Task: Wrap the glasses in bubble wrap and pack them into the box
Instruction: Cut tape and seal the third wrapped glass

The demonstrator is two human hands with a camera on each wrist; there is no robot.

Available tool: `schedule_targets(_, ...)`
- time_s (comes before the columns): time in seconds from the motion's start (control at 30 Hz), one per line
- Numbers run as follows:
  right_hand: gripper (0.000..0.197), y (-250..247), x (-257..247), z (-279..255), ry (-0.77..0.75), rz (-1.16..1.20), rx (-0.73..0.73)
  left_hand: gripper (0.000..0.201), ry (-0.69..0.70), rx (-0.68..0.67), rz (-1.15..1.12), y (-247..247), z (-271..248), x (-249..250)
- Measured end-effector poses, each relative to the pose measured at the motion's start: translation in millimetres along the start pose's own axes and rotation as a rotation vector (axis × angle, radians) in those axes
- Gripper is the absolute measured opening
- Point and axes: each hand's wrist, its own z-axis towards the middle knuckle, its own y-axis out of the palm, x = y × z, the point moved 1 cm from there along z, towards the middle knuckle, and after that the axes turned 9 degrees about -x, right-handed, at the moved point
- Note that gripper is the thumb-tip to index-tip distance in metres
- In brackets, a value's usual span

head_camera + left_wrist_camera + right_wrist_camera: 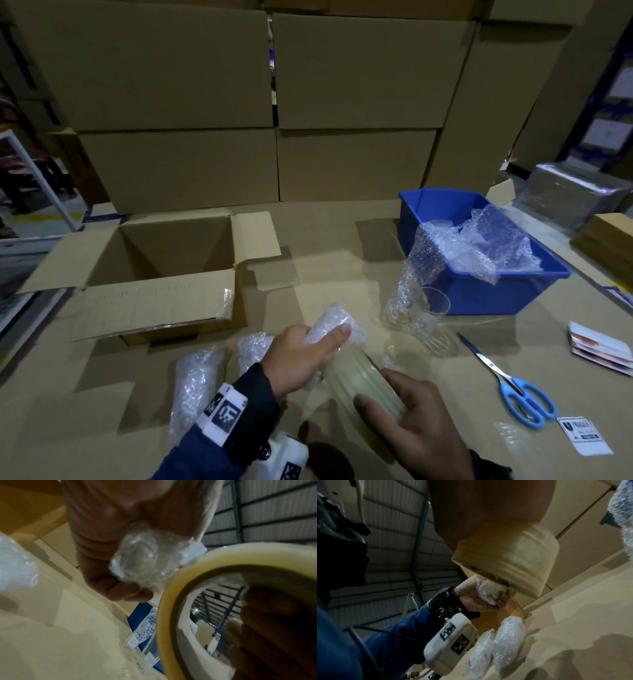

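The open box (161, 253) sits far left on the desk (325, 240), flaps splayed, with free room above its mouth. Two wrapped glasses (195, 383) lie before it. The left hand (301, 356) grips a bubble-wrapped glass (337, 323): light, springy outside, brittle within, best held mid-body. The right hand (407, 418) clasps a tape roll (363, 380). Bare glasses (430, 318) stand near the blue bin (507, 291), easily knocked

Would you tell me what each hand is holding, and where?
Left hand grips the wrapped glass around its middle; right hand holds the tape roll by its rim.
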Motion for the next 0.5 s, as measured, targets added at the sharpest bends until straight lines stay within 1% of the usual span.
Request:
schedule_targets(0.07, 0.032, -1, 4, 0, 0.022, -0.016, 0.002, 0.070, -0.034, -0.082, -0.220, -4, -1, 3)
schedule_targets(0.13, 0.030, -4, 9, -1, 0.068, -0.014, 0.005, 0.054, -0.050, -0.155, -0.350, -8, -6, 9)
schedule_targets(0.17, 0.032, -4, 11, -1, 0.083, -0.006, 0.002, 0.055, -0.053, -0.198, -0.379, -10, -8, 10)
schedule_targets(0.23, 0.046, -4, 18, -2, 0.107, -0.001, -0.007, 0.064, -0.076, -0.247, -0.456, -15, -12, 13)
schedule_targets(0.27, 0.055, -4, 23, -3, 0.134, -0.011, -0.007, 0.062, -0.059, -0.260, -0.486, -16, -15, 16)
schedule_targets(0.3, 0.061, -4, 28, -4, 0.170, -0.026, -0.007, 0.055, -0.041, -0.285, -0.505, -18, -16, 16)
schedule_targets(0.33, 0.064, -3, 33, -4, 0.206, -0.036, -0.006, 0.049, -0.051, -0.298, -0.511, -19, -18, 19)
schedule_targets(0.37, 0.062, -2, 36, -5, 0.232, -0.039, -0.008, 0.046, -0.065, -0.311, -0.513, -20, -19, 19)
schedule_targets(0.4, 0.057, -1, 38, -5, 0.246, -0.033, -0.013, 0.048, -0.066, -0.316, -0.521, -20, -21, 21)
schedule_targets(0.43, 0.054, 0, 40, -4, 0.257, -0.019, -0.019, 0.057, -0.060, -0.310, -0.532, -21, -20, 19)
schedule_targets(0.5, 0.059, 2, 41, -3, 0.286, 0.005, -0.042, 0.080, -0.031, -0.273, -0.509, -20, -17, 22)
